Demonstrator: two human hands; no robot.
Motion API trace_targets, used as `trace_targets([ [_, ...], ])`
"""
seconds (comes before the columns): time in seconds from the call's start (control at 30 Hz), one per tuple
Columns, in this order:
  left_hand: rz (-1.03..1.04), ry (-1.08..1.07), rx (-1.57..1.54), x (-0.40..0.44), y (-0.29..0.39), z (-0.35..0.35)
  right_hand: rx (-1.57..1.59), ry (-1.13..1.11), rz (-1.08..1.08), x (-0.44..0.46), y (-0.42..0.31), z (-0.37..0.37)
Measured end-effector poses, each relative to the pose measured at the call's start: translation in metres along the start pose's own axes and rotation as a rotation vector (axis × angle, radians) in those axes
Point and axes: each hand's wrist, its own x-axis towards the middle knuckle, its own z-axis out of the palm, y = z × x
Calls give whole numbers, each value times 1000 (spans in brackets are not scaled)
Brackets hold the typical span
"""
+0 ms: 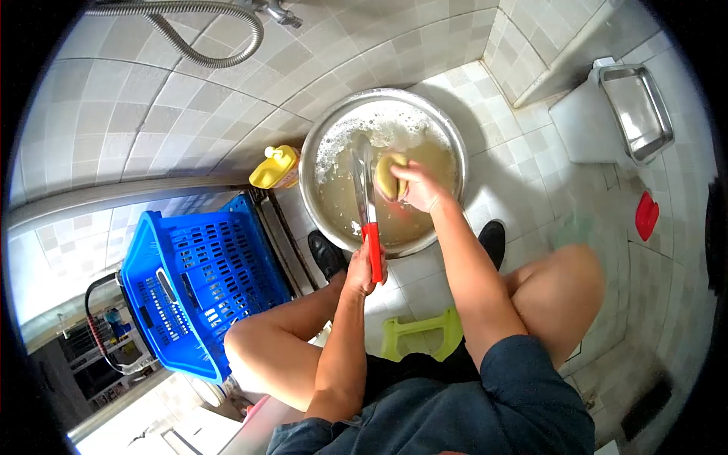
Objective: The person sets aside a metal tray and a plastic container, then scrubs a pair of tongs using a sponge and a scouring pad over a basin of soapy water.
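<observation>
My left hand [364,267] is wrapped round the red handle of a long metal utensil [365,193], whose shiny end reaches over the soapy water in a wide metal basin [306,178]. Its exact kind I cannot tell. Just right of the metal part, my right hand [418,186] grips a yellow sponge [388,177] above the water. Foam floats mostly along the basin's far side, and the water is cloudy and brownish.
A yellow bottle [276,168] stands left of the basin, near a blue plastic basket [201,280]. A green stool [421,334] is below me. At the right are a metal-topped bin [599,121] and a red object [646,215]. A metal hose [250,38] hangs at the upper left.
</observation>
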Motion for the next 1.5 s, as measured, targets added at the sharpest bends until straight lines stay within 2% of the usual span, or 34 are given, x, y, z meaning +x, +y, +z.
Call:
trace_targets([
  [0.07, 24, -42, 0, 1, 2, 6, -220, 142, -34, 4, 15, 24],
  [0.1, 15, 3, 25, 1, 3, 11, -653, 260, -109, 12, 24, 24],
  [0.13, 6, 50, 52, 2, 3, 14, -914, 354, -189, 20, 40, 17],
  [0.2, 33, 39, 141, 1, -1, 14, -890, 473, -156, 21, 39, 18],
  [0.27, 62, 3, 305, -4, -5, 11, -697, 650, -133, 29, 30, 5],
  [0.3, 23, -42, 253, -6, -9, 8, -534, 692, -261, 28, 20, 13],
  [0.33, 19, -41, 255, -7, -13, 7, -393, 714, -218, 19, 4, 17],
  [0.43, -89, -288, 204, -13, -11, 8, -340, 741, -345, 30, -9, -14],
  [0.5, -20, -224, 284, -6, -22, 2, -316, 851, -151, 21, -28, 6],
  [0.53, 51, -159, 357, -1, -29, -2, -319, 852, -149, 20, -32, 9],
  [0.6, 21, -112, 383, 1, -25, -4, -420, 826, -69, 21, -38, 7],
  [0.67, 22, -68, 429, 0, -21, -4, -388, 790, -78, 22, -36, 0],
  [0.73, 26, -58, 437, 1, -20, -6, -236, 569, -140, 28, -28, -17],
  [0.8, -42, -149, 195, 0, -22, -9, -112, 510, -119, 22, -26, 9],
  [0.87, -30, -121, 170, 3, -27, -11, -213, 449, -97, 15, -21, 16],
  [0.9, -3, -122, 227, 5, -29, -15, -264, 442, -152, 17, -18, 21],
  [1.0, 42, -96, 334, 10, -39, -26, -405, 544, -88, 18, -20, 24],
  [1.03, 62, -71, 381, 11, -42, -30, -464, 650, -133, 19, -21, 26],
  [1.07, 63, -70, 383, 10, -43, -30, -462, 650, -134, 17, -26, 29],
  [1.13, 122, -95, 448, 10, -45, -29, -617, 786, -5, 13, -36, 36],
  [1.2, 97, -127, 389, 5, -42, -24, -601, 848, -34, 22, -25, 28],
  [1.27, 77, -160, 327, 4, -41, -22, -263, 735, -191, 24, -20, 31],
  [1.33, 42, -262, 127, 7, -43, -24, -202, 687, -178, 19, -18, 40],
  [1.4, -17, -300, 78, 9, -45, -26, -137, 640, -166, 15, -15, 44],
  [1.47, -81, -339, 35, 10, -45, -26, -87, 381, -118, 10, -14, 42],
  [1.5, -98, -313, 51, 10, -43, -24, -72, 340, -103, 10, -14, 40],
])
